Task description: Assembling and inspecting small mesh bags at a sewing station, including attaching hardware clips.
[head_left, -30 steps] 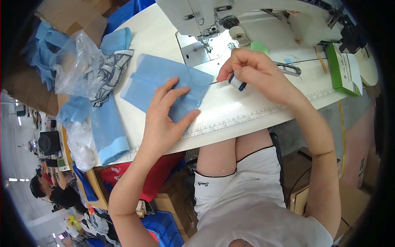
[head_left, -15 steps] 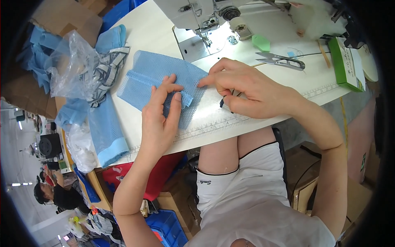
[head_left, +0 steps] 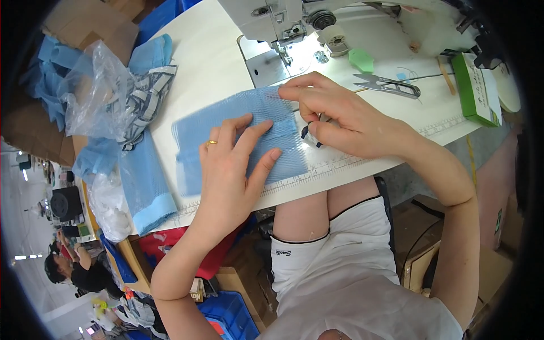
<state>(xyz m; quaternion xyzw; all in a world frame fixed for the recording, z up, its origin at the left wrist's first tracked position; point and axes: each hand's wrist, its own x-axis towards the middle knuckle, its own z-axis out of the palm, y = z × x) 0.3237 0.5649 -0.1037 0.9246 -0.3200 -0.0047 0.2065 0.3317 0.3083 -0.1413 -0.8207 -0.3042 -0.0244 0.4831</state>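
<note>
A piece of blue mesh fabric [head_left: 209, 122] lies on the white sewing table, with a folded band across it. My left hand [head_left: 229, 161] rests on the mesh, fingers spread and pressing it down. At the far right corner of the cloth, my right hand [head_left: 345, 122] touches it with an outstretched index finger. Its other fingers curl round a small grey-and-black strap piece [head_left: 309, 136], partly hidden by the hand. Beyond the cloth stands the sewing machine [head_left: 283, 34], its needle area lit.
Thread snips [head_left: 388, 85] and a green chalk-like piece [head_left: 361, 60] lie right of the machine. A green box [head_left: 475, 90] is at the right edge. On the left are patterned straps [head_left: 148, 102], a clear plastic bag [head_left: 93, 96] and more blue mesh [head_left: 144, 175]. A ruler [head_left: 323, 169] lines the front edge.
The mesh has turned and shifted right and nearer the front edge, lying flatter. My left hand has moved right with its fingers spread wider. My right index finger has moved slightly farther away.
</note>
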